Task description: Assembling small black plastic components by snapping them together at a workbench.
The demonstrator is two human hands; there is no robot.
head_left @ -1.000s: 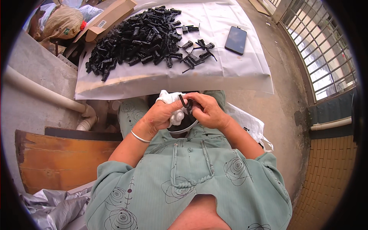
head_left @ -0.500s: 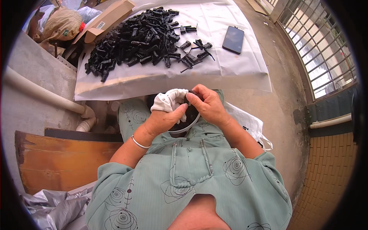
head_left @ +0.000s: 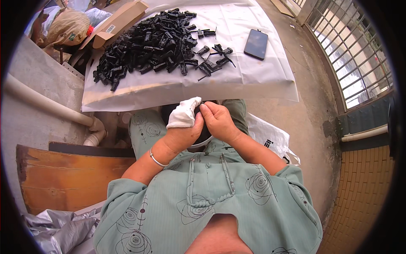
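Left hand [head_left: 182, 134] and right hand [head_left: 222, 122] meet just short of the sheeted desk [head_left: 249, 80]. White cloth [head_left: 185, 113] bunches over the left fingers, so I can't tell how they're bent underneath; the bare thumb rests beside it. The right thumb and forefinger are pinching a small dark piece [head_left: 201, 103], mostly hidden from me, at the cloth's edge. Right below the fingers sits a dark container, its pale rim [head_left: 202, 145] partly showing. Across on the desk, a big heap of black parts [head_left: 148, 46] spreads ahead and to the left of the fingers, with several loose ones straight ahead. A phone [head_left: 256, 44] lies farther off, ahead and to their right; a white bag [head_left: 264, 133] is nearer, just past the right forearm.
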